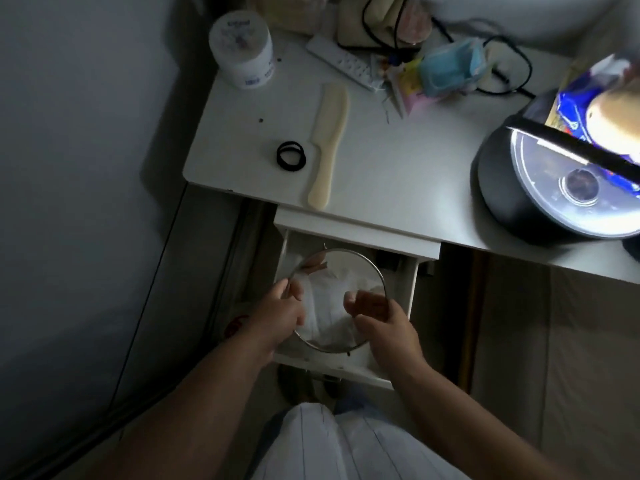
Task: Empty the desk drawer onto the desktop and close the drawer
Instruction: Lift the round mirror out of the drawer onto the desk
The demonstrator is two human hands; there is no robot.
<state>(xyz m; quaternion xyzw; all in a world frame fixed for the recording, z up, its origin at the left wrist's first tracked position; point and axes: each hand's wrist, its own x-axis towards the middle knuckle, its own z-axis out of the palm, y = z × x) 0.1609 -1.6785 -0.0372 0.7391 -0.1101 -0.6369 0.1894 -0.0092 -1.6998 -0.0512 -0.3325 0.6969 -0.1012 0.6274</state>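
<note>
The white desk drawer [408, 289] stands pulled out below the desktop [388, 168]. Inside it lies a round object with a thin metal rim [360, 256], over white paper or cloth [332, 306]. My left hand [284, 315] grips the rim on its left side. My right hand [384, 323] holds the rim on its right side, fingers curled around it. A small pinkish item [313, 263] shows at the rim's upper left. What else the drawer holds is hidden in the dim light.
On the desktop lie a cream comb [329, 140], black hair ties [291, 156], a white jar [242, 50], a remote [341, 62], a blue face mask [450, 69], cables, and a black round appliance [540, 188] with a lit lid. A wall is at the left.
</note>
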